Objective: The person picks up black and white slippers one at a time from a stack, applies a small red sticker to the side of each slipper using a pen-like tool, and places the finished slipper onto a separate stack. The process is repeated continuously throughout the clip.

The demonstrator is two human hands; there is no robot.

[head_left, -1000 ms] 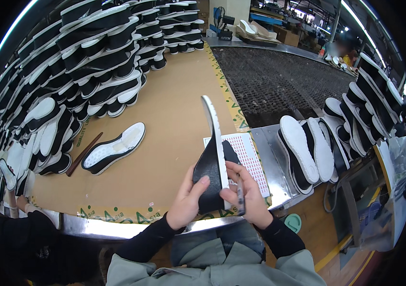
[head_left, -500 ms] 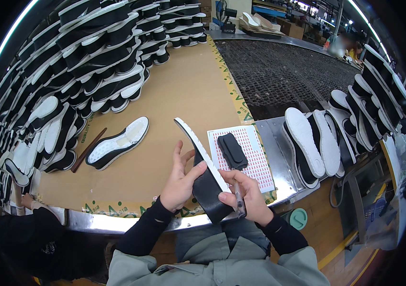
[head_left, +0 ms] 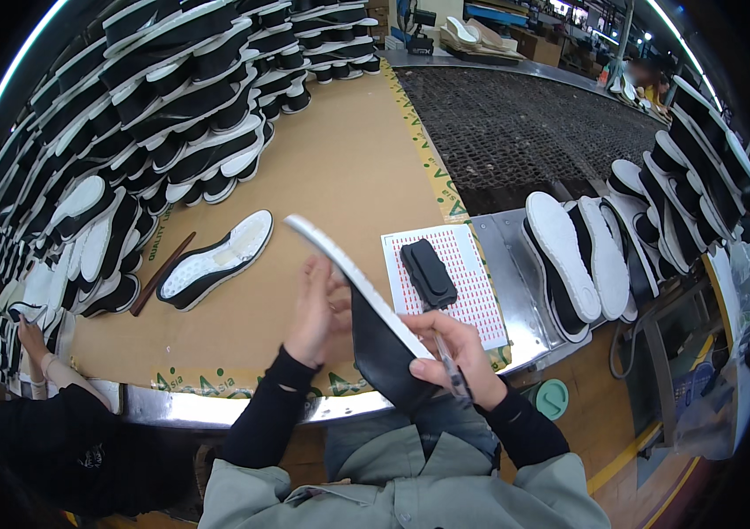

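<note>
A black wedge shoe sole with a white rim is tilted in front of me, its toe end pointing up and left. My right hand grips it at the thick heel end, thumb on the near side. A clear slim pen is also tucked in that hand's fingers. Beside the sole's left face is my left hand, slightly blurred, fingers stretched and apart; whether a fingertip touches the sole is hard to see. On the brown table covering, another sole lies to the left, its pale inner side up.
A black block-like object rests on a white sheet with red marks. Stacked soles rise at the left; more soles stand at the right. A brown stick lies left. A dark mesh belt runs beyond. A co-worker's arm reaches in lower left.
The held sole has tilted further left at its toe end. My left hand has loosened from it and moved slightly left. The co-worker's hand has risen toward the soles at the left.
</note>
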